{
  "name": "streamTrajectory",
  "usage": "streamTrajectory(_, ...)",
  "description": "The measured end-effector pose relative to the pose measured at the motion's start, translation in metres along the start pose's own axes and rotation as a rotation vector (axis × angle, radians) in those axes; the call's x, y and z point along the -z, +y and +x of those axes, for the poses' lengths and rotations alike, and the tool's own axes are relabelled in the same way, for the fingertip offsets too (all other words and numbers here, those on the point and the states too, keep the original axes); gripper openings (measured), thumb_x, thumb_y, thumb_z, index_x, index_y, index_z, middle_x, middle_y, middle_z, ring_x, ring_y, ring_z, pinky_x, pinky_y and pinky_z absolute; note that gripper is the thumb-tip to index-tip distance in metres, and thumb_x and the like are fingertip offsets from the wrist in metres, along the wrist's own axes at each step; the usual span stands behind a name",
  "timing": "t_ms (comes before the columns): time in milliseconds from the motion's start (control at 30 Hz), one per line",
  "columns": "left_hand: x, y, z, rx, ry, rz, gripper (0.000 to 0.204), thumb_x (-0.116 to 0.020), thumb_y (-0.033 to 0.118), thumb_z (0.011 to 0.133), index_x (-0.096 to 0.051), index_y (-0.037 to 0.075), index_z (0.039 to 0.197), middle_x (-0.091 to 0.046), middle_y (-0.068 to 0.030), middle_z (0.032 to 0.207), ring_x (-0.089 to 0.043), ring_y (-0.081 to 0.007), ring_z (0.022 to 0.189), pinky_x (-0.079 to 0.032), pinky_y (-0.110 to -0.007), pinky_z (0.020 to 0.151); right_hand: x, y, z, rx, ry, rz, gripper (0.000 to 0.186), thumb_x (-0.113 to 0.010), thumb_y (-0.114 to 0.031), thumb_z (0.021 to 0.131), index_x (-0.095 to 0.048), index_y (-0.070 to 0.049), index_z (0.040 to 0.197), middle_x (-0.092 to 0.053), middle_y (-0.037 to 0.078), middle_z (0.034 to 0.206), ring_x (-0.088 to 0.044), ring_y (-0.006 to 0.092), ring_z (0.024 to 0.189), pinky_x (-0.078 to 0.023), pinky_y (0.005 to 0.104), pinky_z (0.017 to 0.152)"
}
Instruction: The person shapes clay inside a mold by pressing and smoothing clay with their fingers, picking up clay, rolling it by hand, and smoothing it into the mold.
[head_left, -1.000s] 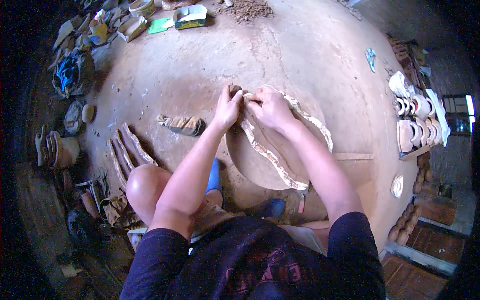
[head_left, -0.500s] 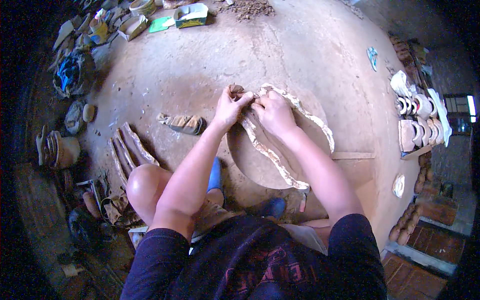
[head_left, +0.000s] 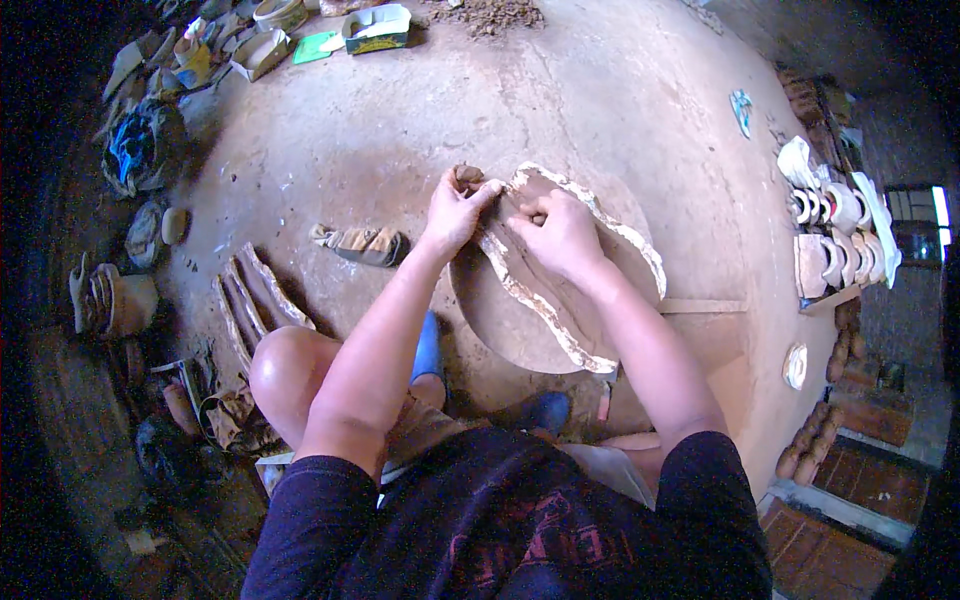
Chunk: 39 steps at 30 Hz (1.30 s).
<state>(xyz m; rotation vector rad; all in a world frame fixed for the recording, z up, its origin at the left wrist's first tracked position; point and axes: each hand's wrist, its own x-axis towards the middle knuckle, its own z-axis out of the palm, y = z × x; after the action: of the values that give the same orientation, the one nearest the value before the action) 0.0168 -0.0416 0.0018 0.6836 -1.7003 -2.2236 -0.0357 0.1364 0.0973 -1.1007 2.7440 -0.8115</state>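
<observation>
Hiding clay lump (head_left: 467,175), left hand (head_left: 452,212) fingers

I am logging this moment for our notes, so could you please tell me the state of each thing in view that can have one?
Left hand: pinching a small clay lump at the far edge of the clay strip.
Right hand: fingers curled, pressing on the clay strip.
Clay strip: ragged-edged, lying along the round disc.
Round disc: flat on the floor.
Rag: crumpled, lying apart.
Box: open.
</observation>
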Motion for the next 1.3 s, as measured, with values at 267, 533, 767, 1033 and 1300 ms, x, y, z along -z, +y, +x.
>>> streamTrajectory(267,-0.004,0.009,-0.003,-0.003,-0.001,0.057,0.04,-0.082,0.019,0.091,-0.059,0.002,0.119,-0.071,-0.0084,0.105,-0.068,-0.0175,0.094,-0.054,-0.033,0.087,0.0,0.011,-0.031,0.014,0.046,-0.115,0.023,-0.08,-0.026,0.086,-0.08,-0.004,0.093,-0.067,0.014,0.082,-0.069,0.033,0.078,-0.054,0.0437,0.071)
streamTrajectory(533,-0.004,-0.001,0.001,-0.041,0.01,0.042,0.041,-0.083,0.02,0.09,-0.059,0.002,0.117,-0.071,-0.0074,0.103,-0.068,-0.0163,0.093,-0.055,-0.033,0.085,0.006,0.01,-0.021,-0.05,0.058,-0.06,0.02,-0.082,-0.025,0.082,-0.08,-0.007,0.088,-0.067,0.012,0.08,-0.069,0.0303,0.079,-0.054,0.0431,0.072)
streamTrajectory(767,-0.007,0.008,-0.002,-0.027,0.027,0.045,0.039,-0.083,0.019,0.089,-0.06,0.002,0.115,-0.071,-0.0075,0.101,-0.068,-0.0164,0.089,-0.055,-0.032,0.082,0.007,0.02,-0.033,-0.082,0.019,-0.066,0.022,-0.084,-0.024,0.08,-0.076,-0.004,0.082,-0.065,0.012,0.082,-0.067,0.0304,0.078,-0.053,0.0431,0.071)
streamTrajectory(1033,-0.005,0.009,0.0,-0.021,0.064,0.14,0.047,-0.087,0.024,0.086,-0.06,0.001,0.118,-0.071,-0.0078,0.102,-0.067,-0.0165,0.089,-0.055,-0.032,0.082,0.025,0.03,-0.072,-0.191,-0.001,-0.156,0.038,-0.082,-0.036,0.084,-0.061,-0.006,0.079,-0.063,0.015,0.088,-0.066,0.0381,0.082,-0.052,0.0521,0.074)
streamTrajectory(1300,-0.009,0.016,-0.013,-0.032,0.082,0.198,0.06,-0.081,0.037,0.092,-0.056,-0.003,0.129,-0.072,-0.0132,0.111,-0.068,-0.021,0.1,-0.053,-0.034,0.093,0.059,0.024,-0.07,-0.188,0.115,0.019,0.018,-0.078,-0.021,0.087,-0.072,-0.004,0.083,-0.066,0.015,0.089,-0.069,0.0333,0.083,-0.054,0.0454,0.077)
